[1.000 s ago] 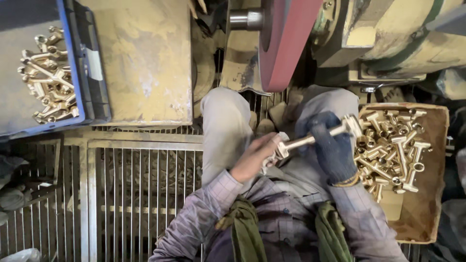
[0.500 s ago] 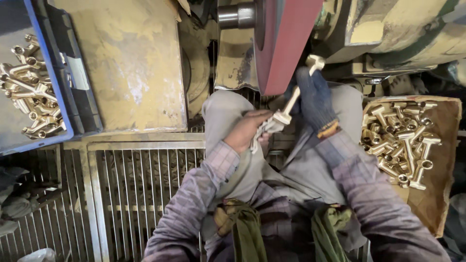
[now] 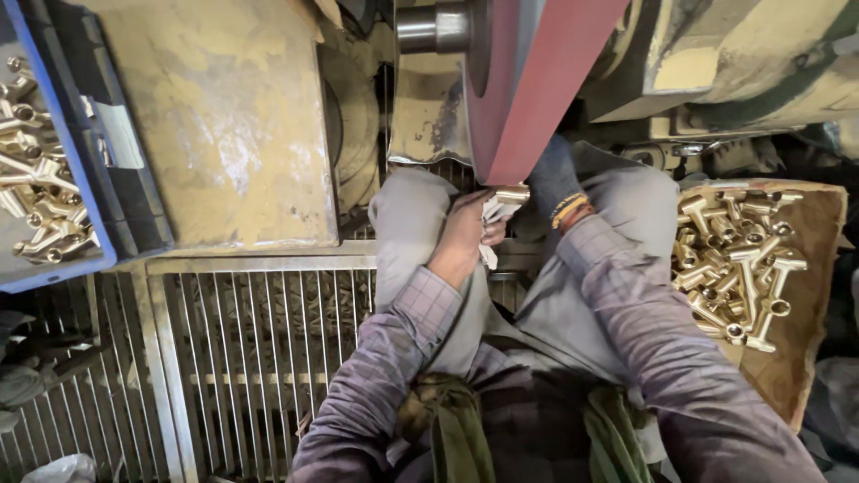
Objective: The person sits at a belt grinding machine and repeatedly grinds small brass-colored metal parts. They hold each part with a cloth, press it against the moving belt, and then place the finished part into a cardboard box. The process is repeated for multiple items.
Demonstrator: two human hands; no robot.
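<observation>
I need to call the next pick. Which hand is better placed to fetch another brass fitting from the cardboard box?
Probably the right hand: the cardboard box of brass fittings sits on that side, just beyond the right knee. The left hand grips the brass piece at the red belt, across the lap.

**Brass, belt and cloth at the grinder**

Bright brass fitting (image 3: pixel 510 194), glossy yellow metal, sits against the belt (image 3: pixel 537 80), a matt, rough-looking red abrasive band. A white cloth scrap wraps the fitting's end in the bare left hand (image 3: pixel 465 234); the right hand (image 3: pixel 550 179) wears a dark knitted glove. Steel shaft (image 3: pixel 434 27) behind the belt shines smooth. Machine housing (image 3: pixel 224 125) is dull metal, chipped yellow paint. More brass parts (image 3: pixel 734 268) lie in a worn brown cardboard box (image 3: pixel 805 358); others gleam in a blue plastic crate (image 3: pixel 63 268). Floor grating (image 3: pixel 259 358): dull grey metal.
</observation>
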